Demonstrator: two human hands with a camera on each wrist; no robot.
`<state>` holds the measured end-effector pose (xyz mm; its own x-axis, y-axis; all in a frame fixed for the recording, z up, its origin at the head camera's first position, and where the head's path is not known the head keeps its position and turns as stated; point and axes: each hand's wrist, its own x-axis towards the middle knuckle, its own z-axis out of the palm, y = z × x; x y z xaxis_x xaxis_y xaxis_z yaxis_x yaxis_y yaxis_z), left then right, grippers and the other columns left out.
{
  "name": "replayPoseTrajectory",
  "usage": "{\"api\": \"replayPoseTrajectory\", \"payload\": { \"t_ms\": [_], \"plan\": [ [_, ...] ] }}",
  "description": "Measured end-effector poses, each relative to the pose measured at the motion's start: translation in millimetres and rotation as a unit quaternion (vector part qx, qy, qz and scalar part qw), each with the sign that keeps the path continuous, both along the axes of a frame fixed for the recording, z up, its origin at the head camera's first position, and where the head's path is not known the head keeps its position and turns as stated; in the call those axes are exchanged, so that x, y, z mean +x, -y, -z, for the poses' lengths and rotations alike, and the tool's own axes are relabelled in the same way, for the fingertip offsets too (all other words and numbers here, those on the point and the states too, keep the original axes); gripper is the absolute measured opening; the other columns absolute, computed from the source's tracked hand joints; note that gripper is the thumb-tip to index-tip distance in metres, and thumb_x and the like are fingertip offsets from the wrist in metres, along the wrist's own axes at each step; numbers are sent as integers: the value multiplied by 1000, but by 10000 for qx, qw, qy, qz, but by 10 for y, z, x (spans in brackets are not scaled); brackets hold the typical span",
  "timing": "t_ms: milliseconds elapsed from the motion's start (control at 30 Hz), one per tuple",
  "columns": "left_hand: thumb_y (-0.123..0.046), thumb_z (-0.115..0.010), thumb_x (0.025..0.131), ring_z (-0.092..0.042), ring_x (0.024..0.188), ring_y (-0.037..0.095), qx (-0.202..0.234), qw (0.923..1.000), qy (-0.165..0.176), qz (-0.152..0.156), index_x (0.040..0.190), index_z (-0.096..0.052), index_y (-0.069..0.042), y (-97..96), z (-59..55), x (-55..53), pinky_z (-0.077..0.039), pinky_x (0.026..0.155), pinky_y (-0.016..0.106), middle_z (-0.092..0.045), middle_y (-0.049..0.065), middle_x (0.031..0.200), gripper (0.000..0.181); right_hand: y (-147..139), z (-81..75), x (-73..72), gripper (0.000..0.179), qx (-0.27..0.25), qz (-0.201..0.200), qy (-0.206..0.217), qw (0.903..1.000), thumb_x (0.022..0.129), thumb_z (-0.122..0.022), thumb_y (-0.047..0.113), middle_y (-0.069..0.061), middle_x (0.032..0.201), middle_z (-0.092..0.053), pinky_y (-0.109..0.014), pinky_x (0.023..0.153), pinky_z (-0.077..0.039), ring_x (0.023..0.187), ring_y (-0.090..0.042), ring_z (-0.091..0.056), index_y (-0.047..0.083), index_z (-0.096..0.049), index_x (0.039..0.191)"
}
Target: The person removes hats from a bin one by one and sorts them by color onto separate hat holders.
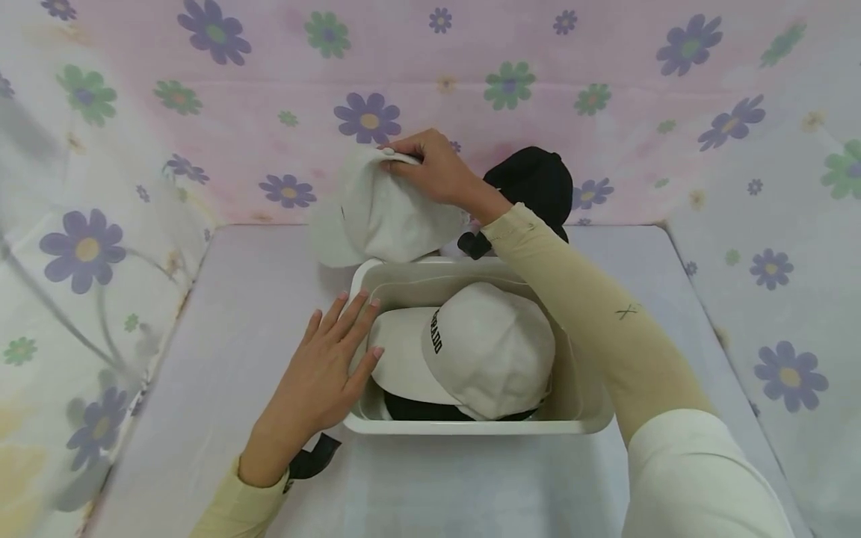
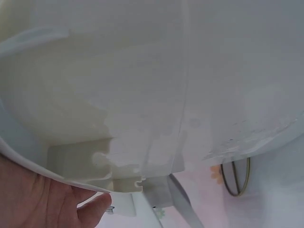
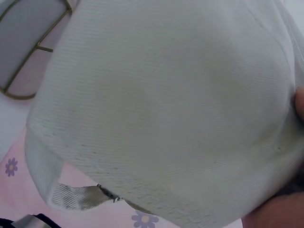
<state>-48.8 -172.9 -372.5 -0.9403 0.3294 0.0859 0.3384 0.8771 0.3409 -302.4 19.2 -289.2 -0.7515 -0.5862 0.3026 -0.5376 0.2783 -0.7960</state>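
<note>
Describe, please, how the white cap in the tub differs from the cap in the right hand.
The lettered cap rests in the tub; the held cap is pinched by the right hand. The lettered cap's crown looks rounded; the held cap's looks creased. Both are white, brims toward the head view's left.

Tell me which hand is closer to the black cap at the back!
Right. The right hand is just left of the black cap, pinching a white cap. The left hand is farther away, at the left side of the bin.
</note>
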Motion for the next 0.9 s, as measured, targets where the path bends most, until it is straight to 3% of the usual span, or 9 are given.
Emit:
{"api": "replayPoseTrajectory", "payload": {
  "t_ms": [333,500,900],
  "plan": [
    [-41,-44,108,-15,157,34,74,10000,58,17,161,-32,-12,-6,0,-11,-13,123,64,-22,6,169,61,-21,51,-6,27,-163,659,112,9976,100,-67,14,-12,120,-74,-24,83,-54,99,-17,-71,4,-73,124],
    [-42,-44,108,-14,157,34,72,9999,100,32,161,-30,-14,-9,-5,-15,-13,123,64,-21,6,169,62,-63,92,-8,29,-38,446,242,9987,100,-67,17,-12,114,-75,-26,80,-55,91,-17,-70,5,-73,126],
    [-41,-45,108,-14,157,33,182,9997,135,42,162,-30,-14,2,3,-31,-13,122,64,-21,6,170,62,-119,99,-43,36,299,91,110,9995,100,-67,19,-10,119,-73,-28,83,-54,95,-15,-67,6,-67,134]
  ]
}}
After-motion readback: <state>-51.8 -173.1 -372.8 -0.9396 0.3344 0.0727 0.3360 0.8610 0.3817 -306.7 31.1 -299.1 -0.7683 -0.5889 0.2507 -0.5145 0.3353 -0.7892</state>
